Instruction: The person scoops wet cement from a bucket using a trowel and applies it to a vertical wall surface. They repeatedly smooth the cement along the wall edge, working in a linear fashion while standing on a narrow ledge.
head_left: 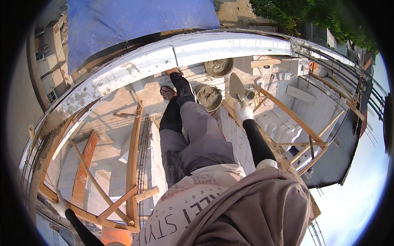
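Note:
My right hand (pixel 244 111), in a white glove, grips a pointing trowel (pixel 236 87) by its handle end. The grey, pointed blade reaches away from me toward the far wall. Left of the trowel stands a bucket (pixel 222 101) of wet grey mortar (pixel 208 97), close by my feet. Behind it is a second mortar bucket (pixel 233 67). At the lower left my gloved left hand (pixel 61 204) is closed on a wooden beam (pixel 84 213) of the timber framing; its fingers are partly hidden.
I am high above block walls (pixel 305 107) and rooms below. A whitish wall top (pixel 234 47) curves across ahead, with a blue tarp (pixel 139 22) beyond it. Timber braces (pixel 295 117) stand right; rebar (pixel 143 143) rises at left and more bars (pixel 349 69) lie far right.

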Available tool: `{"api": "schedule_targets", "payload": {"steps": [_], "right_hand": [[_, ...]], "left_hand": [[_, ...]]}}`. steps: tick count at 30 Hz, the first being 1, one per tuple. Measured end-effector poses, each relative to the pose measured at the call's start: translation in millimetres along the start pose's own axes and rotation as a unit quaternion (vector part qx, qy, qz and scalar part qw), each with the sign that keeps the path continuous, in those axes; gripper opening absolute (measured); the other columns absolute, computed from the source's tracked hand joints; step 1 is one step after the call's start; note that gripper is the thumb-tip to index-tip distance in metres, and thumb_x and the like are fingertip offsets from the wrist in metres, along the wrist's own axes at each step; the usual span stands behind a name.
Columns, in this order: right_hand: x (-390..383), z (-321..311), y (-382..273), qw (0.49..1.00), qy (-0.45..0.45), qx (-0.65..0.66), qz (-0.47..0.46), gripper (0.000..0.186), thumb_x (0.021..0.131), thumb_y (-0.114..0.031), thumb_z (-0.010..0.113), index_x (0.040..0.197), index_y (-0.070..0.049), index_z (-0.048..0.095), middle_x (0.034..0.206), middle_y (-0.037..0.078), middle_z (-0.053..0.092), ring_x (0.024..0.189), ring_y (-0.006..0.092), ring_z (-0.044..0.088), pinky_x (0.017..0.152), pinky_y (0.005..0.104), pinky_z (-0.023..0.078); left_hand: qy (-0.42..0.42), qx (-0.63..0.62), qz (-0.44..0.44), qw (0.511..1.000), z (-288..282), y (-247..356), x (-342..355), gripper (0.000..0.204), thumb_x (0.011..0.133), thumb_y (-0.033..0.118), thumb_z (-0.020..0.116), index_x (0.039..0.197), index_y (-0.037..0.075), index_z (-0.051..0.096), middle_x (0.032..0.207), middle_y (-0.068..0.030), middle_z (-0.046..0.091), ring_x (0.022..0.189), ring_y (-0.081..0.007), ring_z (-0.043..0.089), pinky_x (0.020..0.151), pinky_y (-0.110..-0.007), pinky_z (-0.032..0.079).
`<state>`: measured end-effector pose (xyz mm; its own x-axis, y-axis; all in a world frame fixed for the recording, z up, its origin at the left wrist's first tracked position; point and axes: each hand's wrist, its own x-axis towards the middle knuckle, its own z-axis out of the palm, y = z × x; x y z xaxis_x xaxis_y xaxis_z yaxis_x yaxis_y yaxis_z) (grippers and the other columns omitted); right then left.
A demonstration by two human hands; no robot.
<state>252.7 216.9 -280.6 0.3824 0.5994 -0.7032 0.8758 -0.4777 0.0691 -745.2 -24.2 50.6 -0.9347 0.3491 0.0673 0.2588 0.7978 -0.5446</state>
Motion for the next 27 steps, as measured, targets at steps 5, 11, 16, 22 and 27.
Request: {"api": "schedule_targets", "payload": {"steps": [5, 11, 16, 22, 27], "right_hand": [[151, 90, -26, 0.98, -0.131, 0.089, 0.118, 0.058, 0.099, -0.056, 0.059, 0.118, -0.001, 0.066, 0.108, 0.03, 0.073, 0.104, 0.0436, 0.073, 0.091, 0.0531, 0.056], [314, 212, -31, 0.972, -0.147, 0.173, -0.054, 0.072, 0.104, -0.062, 0.041, 0.068, -0.005, 0.064, 0.057, 0.011, 0.062, 0.047, 0.0231, 0.061, 0.047, 0.0404, 0.047], [288, 196, -93, 0.863, -0.223, 0.438, 0.118, 0.038, 0.099, -0.046, 0.072, 0.101, -0.009, 0.064, 0.062, 0.005, 0.057, 0.042, 0.0176, 0.051, 0.039, 0.0372, 0.039], [243, 230, -90, 0.842, -0.081, 0.519, 0.123, 0.042, 0.092, -0.043, 0.08, 0.108, -0.007, 0.065, 0.061, 0.001, 0.054, 0.043, 0.0136, 0.051, 0.039, 0.0349, 0.04], [235, 249, -76, 0.848, -0.039, 0.518, 0.107, 0.044, 0.088, -0.042, 0.083, 0.106, -0.003, 0.075, 0.072, 0.006, 0.067, 0.059, 0.0169, 0.062, 0.057, 0.0355, 0.051]], "left_hand": [[-0.094, 0.014, -0.081, 0.992, -9, 6, 31, 0.117, 0.08, 0.073, 0.077, 0.171, 0.019, 0.027, 0.148, -0.019, 0.065, 0.125, -0.04, 0.068, 0.107, -0.048, 0.051], [-0.045, -0.037, -0.066, 0.996, -25, 10, 49, 0.11, 0.074, 0.059, 0.092, 0.163, 0.013, 0.045, 0.135, -0.0132, 0.071, 0.1, -0.0271, 0.075, 0.069, -0.035, 0.065], [-0.068, -0.08, -0.091, 0.99, -27, -28, 24, 0.097, 0.073, 0.057, 0.095, 0.145, 0.001, 0.061, 0.116, -0.0128, 0.077, 0.09, -0.0244, 0.073, 0.067, -0.035, 0.062], [-0.103, -0.046, -0.13, 0.985, -23, 1, 38, 0.105, 0.068, 0.065, 0.094, 0.147, 0.004, 0.06, 0.134, -0.0149, 0.071, 0.11, -0.0342, 0.069, 0.09, -0.053, 0.058], [-0.152, 0.015, -0.229, 0.961, -39, 20, 44, 0.11, 0.069, 0.07, 0.091, 0.149, 0.004, 0.057, 0.139, -0.0142, 0.067, 0.115, -0.0367, 0.067, 0.087, -0.061, 0.057]]}}
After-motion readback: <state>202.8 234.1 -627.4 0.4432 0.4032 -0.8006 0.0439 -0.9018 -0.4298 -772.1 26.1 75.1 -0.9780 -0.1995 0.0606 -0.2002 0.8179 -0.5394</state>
